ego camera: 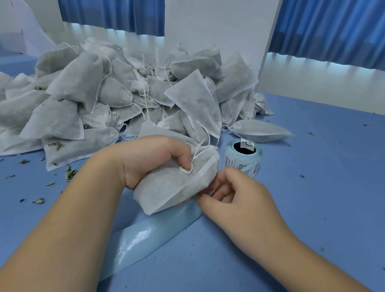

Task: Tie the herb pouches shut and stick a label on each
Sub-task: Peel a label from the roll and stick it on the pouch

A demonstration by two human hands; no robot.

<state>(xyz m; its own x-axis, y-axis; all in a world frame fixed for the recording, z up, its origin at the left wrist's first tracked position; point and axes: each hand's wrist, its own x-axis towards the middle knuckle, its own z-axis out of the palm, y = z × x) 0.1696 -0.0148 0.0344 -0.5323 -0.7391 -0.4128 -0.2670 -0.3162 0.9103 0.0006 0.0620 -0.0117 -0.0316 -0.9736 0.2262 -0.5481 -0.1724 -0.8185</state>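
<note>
the left hand (155, 162) grips a pouch (173, 191) just over the table (315, 219), in front of the pile (107, 95). the right hand (236, 195) curls at the pouch's edge; i cannot tell what it pinches. best to keep the pouch still and press flat.

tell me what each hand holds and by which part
Left hand grips the herb pouch round its middle; right hand seems to pinch the pouch's edge, its grip partly hidden.
</note>
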